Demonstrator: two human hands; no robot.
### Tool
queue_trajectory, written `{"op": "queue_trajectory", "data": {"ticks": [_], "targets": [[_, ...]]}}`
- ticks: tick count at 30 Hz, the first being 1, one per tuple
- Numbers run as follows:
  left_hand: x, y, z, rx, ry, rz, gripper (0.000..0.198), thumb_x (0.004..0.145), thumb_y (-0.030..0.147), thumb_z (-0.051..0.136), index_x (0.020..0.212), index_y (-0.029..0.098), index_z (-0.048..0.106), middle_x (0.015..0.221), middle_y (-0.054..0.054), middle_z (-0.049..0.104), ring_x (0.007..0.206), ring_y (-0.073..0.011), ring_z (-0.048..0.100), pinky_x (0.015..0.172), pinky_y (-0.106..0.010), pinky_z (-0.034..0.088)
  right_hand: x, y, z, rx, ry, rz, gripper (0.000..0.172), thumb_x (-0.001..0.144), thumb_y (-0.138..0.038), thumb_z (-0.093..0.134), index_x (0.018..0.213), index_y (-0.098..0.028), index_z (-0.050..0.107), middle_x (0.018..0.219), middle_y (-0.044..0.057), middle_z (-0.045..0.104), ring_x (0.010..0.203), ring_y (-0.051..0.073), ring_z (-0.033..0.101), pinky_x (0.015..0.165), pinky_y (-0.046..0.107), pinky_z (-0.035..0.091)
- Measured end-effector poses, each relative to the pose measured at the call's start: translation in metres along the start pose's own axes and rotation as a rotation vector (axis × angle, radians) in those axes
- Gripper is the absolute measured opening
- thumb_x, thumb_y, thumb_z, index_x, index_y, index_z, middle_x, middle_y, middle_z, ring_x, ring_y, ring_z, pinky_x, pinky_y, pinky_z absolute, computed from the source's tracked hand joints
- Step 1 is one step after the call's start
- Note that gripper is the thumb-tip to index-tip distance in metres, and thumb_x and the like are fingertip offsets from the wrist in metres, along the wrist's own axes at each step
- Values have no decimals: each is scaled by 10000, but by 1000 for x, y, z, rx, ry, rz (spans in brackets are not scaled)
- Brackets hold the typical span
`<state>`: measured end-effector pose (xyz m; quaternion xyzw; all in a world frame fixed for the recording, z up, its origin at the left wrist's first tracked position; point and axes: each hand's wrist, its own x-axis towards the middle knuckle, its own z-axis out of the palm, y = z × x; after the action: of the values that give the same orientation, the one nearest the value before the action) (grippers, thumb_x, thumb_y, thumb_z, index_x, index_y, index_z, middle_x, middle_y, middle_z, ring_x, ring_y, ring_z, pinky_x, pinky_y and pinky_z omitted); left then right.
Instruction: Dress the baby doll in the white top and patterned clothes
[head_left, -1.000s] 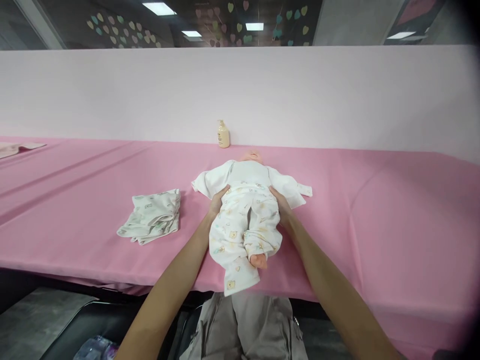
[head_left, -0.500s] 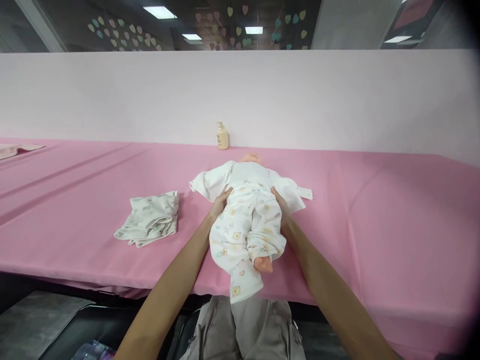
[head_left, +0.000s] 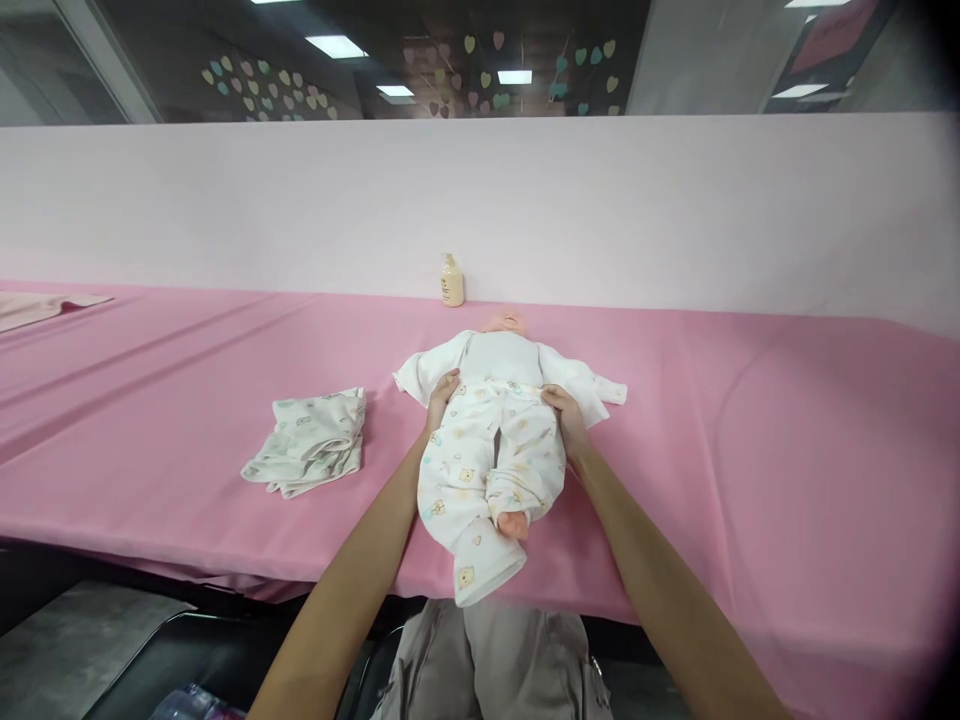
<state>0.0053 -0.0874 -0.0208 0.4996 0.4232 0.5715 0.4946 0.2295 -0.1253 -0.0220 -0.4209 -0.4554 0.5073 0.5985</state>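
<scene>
A baby doll (head_left: pixel 508 321) lies on its back, head toward the wall and legs toward me. It wears a white long-sleeved top (head_left: pixel 501 356) and white printed pants (head_left: pixel 459 472) with small bears. One bare foot (head_left: pixel 513 525) sticks out of the right pant leg; the left cuff hangs over the end of the other foot, hiding it. My left hand (head_left: pixel 442 400) grips the pants' waistband at the doll's left-of-view side. On the opposite side, my right hand (head_left: pixel 568 412) has its fingers closed over the waistband edge.
A folded printed cloth (head_left: pixel 311 440) lies left of the doll on the pink sheet (head_left: pixel 180 420). A pump bottle (head_left: pixel 452 284) stands by the white wall (head_left: pixel 300 210). Another pale cloth (head_left: pixel 37 308) is at far left. A black chair (head_left: pixel 195 650) stands below the front edge.
My right hand has changed from lying along the doll's side to closing its fingers on the waistband. The doll's legs have shifted slightly, opening a gap between them. The camera view has tilted a little.
</scene>
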Motion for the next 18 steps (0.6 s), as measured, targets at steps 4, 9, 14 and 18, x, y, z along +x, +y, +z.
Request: {"op": "queue_trajectory", "data": {"ticks": [4, 9, 14, 18], "targets": [[-1, 2, -3, 111, 34, 125, 347, 743, 461, 646, 659, 200, 434, 1149, -64, 631, 1168, -225, 540, 944, -292, 407, 7, 5, -3, -156, 108, -98, 292, 651, -454, 648, 765, -200, 559, 947, 65, 621, 964, 243, 544, 878, 369, 435], [5, 14, 0, 302, 114, 166, 340, 825, 381, 619, 640, 218, 384, 622, 37, 454, 743, -175, 526, 731, -282, 379, 28, 1, -2, -274, 141, -193, 264, 711, -455, 611, 775, -206, 551, 1078, 90, 647, 1031, 245, 575, 956, 380, 416], [37, 19, 6, 377, 172, 104, 317, 845, 293, 620, 623, 220, 406, 564, 50, 365, 632, -159, 428, 704, -294, 350, 62, -1, 1, -329, 274, -181, 256, 721, -461, 581, 747, -216, 511, 817, 47, 622, 881, 234, 575, 863, 369, 439], [55, 9, 3, 319, 190, 5, 339, 816, 357, 656, 591, 216, 444, 582, 24, 440, 704, -189, 518, 732, -320, 414, 78, 11, 9, -258, 289, -95, 286, 732, -482, 559, 730, -199, 523, 774, 63, 628, 841, 238, 578, 777, 355, 465]]}}
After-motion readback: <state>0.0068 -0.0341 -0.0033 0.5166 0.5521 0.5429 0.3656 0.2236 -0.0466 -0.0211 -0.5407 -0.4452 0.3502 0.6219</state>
